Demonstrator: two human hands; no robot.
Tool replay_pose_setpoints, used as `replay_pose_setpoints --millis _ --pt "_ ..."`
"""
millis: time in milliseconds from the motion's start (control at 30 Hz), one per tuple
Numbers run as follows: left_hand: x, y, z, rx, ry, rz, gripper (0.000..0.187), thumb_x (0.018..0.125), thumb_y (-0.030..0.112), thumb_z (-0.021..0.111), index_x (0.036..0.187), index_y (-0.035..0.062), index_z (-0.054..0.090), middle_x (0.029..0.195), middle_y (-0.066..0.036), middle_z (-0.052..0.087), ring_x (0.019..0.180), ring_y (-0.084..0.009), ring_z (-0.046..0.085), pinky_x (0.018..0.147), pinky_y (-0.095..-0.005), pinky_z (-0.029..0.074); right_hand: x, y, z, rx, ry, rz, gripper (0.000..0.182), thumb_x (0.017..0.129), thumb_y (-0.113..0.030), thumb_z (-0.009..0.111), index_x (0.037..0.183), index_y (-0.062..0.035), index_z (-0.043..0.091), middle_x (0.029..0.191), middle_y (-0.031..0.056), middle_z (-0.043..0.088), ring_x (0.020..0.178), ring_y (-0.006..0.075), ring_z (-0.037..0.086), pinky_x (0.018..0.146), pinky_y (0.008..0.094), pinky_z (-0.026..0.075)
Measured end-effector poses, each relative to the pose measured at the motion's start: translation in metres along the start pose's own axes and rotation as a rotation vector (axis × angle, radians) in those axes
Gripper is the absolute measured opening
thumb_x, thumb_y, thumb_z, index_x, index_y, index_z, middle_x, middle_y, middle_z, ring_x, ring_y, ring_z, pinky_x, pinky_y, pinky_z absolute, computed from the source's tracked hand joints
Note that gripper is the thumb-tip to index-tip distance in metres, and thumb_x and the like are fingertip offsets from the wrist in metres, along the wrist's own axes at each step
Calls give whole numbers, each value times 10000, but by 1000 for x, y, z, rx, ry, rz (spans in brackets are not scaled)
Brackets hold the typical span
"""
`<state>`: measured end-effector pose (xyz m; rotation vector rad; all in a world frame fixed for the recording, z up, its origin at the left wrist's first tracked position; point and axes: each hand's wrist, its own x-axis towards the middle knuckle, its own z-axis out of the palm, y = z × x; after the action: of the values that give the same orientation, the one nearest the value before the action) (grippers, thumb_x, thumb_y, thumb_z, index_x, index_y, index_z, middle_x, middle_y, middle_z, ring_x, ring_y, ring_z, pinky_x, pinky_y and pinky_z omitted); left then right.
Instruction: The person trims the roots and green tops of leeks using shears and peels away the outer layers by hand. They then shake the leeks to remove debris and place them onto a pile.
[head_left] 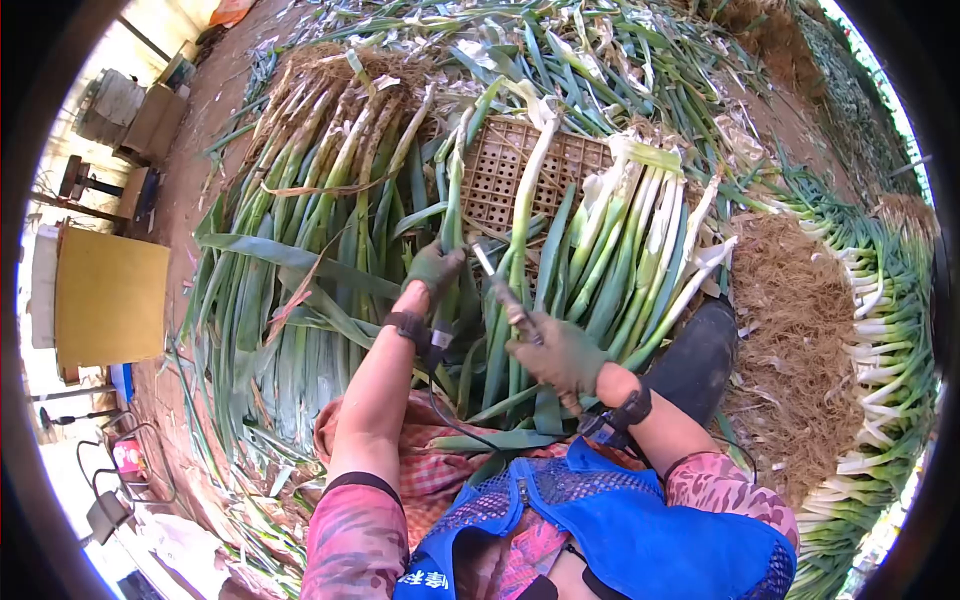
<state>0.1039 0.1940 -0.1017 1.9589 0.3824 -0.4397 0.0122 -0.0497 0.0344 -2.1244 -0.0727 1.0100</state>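
My left hand (436,270), in a dark green glove, is closed round the green stalk of a leek (457,190). My gloved right hand (562,352) grips a slim tool (513,308) with a pale metal tip, which points up and left towards the leek. Under and beyond the hands lies a brown plastic crate (510,170) with square holes. On its right side rest several peeled leeks (640,235) with white stems. A large pile of unpeeled leeks (320,220), roots at the top, lies left of my left hand.
Cut roots (790,350) form a heap on the right, beside a long row of white-stemmed leeks (880,375). Loose leaves (600,60) cover the ground ahead. My dark boot (700,350) is right of my right hand. A yellow board (110,297) stands at the far left.
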Motion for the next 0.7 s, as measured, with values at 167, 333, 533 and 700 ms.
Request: replay_pose_setpoints --millis 167,333,533,700 --pt "2 -34 34 -227 -89 9 362 908 302 671 1155 39 655 907 -41 675 764 -113 600 690 -303 511 54 -3 -2 155 -10 103 610 844 -490 585 1203 3 585 1065 264 679 1042 401 652 922 450 492" --pt "-26 -5 32 -361 -112 -114 407 923 355 644 1172 34 637 845 -38 649 725 -128 596 683 -317 514 82 2 -6 -89 157 -10 627 848 -487 577 1211 25 588 1045 290 679 1024 415 660 912 451 508" --pt "-17 -24 32 -427 -53 -192 666 984 608 424 1209 17 633 955 -113 692 811 -187 637 736 -352 521 46 2 -11 -144 49 45 583 848 -438 594 1210 18 571 985 284 686 969 415 674 880 456 520" --pt "-12 -27 40 -172 -44 -295 795 1001 656 256 1220 -5 640 1045 -192 690 949 -271 658 842 -391 506 46 -2 -10 -249 140 38 536 851 -427 613 1165 7 588 1039 275 684 995 427 667 915 459 512"
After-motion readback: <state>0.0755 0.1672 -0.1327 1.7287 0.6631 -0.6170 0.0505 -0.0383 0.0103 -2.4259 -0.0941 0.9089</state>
